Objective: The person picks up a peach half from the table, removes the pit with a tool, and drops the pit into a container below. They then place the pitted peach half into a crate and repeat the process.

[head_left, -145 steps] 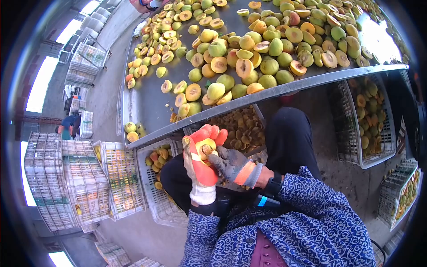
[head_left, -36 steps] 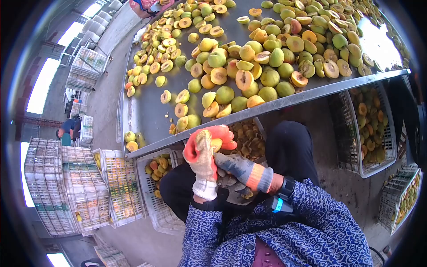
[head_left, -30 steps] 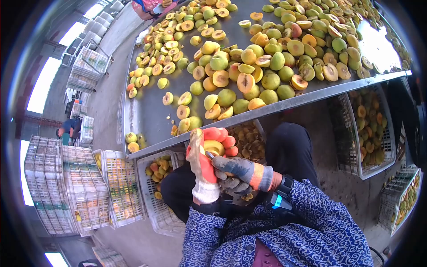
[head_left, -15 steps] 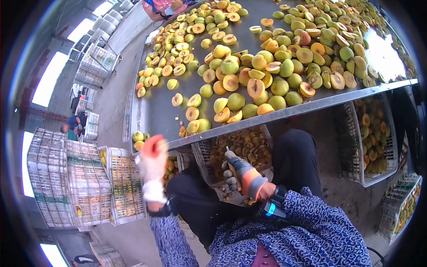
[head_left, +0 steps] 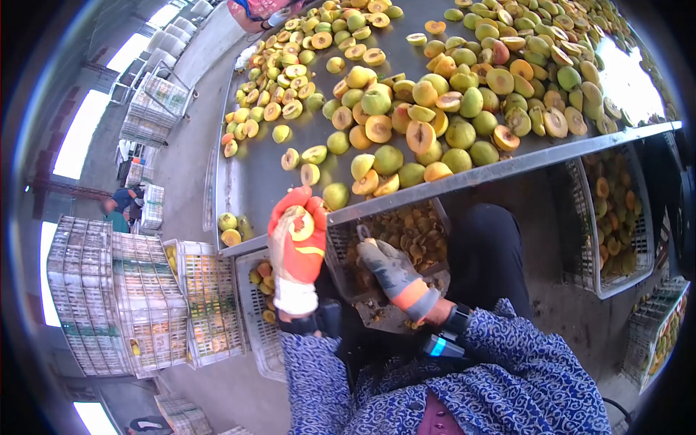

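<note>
My left hand point(head_left: 297, 239), in an orange and white glove, holds a halved fruit point(head_left: 300, 226) with its cut face up, by the table's front edge. My right hand point(head_left: 391, 272), in a grey and orange glove, is closed around a small tool point(head_left: 362, 232) whose metal loop end sticks out past the fingers. Below that tool stands a crate point(head_left: 337, 254) of fruit pieces and scraps. Whole and halved yellow-green fruits point(head_left: 420, 136) are heaped on the metal table point(head_left: 261, 170) in front of both hands.
A crate point(head_left: 254, 326) with fruit is under my left forearm. Another fruit crate point(head_left: 591, 239) stands under the table at right, with one more point(head_left: 638, 348) beyond it. Stacked crates point(head_left: 145, 304) rise at left. A person's gloved hand point(head_left: 279, 16) is at the table's far edge.
My left hand has moved right and now shows a halved fruit in its fingers. My right hand has shifted slightly left. A few fruits near the table's front edge are gone or moved.
</note>
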`<state>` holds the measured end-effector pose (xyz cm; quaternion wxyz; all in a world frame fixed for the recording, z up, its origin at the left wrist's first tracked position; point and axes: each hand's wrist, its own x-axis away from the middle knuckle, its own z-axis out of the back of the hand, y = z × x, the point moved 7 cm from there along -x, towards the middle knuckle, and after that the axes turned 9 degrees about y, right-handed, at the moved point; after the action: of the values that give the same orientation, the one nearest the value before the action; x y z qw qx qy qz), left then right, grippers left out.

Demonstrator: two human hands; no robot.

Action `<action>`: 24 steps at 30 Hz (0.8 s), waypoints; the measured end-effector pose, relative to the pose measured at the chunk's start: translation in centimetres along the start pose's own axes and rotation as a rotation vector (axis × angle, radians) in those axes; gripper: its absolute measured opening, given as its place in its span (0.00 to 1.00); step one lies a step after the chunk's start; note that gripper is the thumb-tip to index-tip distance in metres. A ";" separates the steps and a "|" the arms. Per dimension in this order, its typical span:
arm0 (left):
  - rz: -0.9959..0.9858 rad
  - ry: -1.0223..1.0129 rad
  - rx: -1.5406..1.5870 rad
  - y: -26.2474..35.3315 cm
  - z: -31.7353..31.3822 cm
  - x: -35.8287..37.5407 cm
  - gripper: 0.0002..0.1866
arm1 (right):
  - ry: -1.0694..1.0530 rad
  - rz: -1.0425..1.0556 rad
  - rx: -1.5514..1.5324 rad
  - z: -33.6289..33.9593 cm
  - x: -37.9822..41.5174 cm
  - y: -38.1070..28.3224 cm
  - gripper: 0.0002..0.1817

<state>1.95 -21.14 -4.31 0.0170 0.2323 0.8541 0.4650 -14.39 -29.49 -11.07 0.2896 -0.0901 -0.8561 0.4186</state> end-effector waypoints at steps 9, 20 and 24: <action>-0.161 0.137 -0.019 -4.9 -3.6 7.8 0.17 | -0.120 0.171 0.179 -0.6 2.9 -1.3 0.22; -0.122 0.203 -0.103 -6.0 -2.6 8.7 0.27 | -0.219 0.435 0.458 -0.8 2.2 0.4 0.19; -0.147 0.160 -0.153 -6.1 -2.5 8.7 0.25 | -0.240 0.890 0.656 -0.9 4.1 -0.1 0.18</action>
<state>-8.79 -22.33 -6.15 0.0003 0.1292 0.8295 0.5434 -17.17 -27.33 -8.86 -0.0015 -0.2995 -0.5873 0.7519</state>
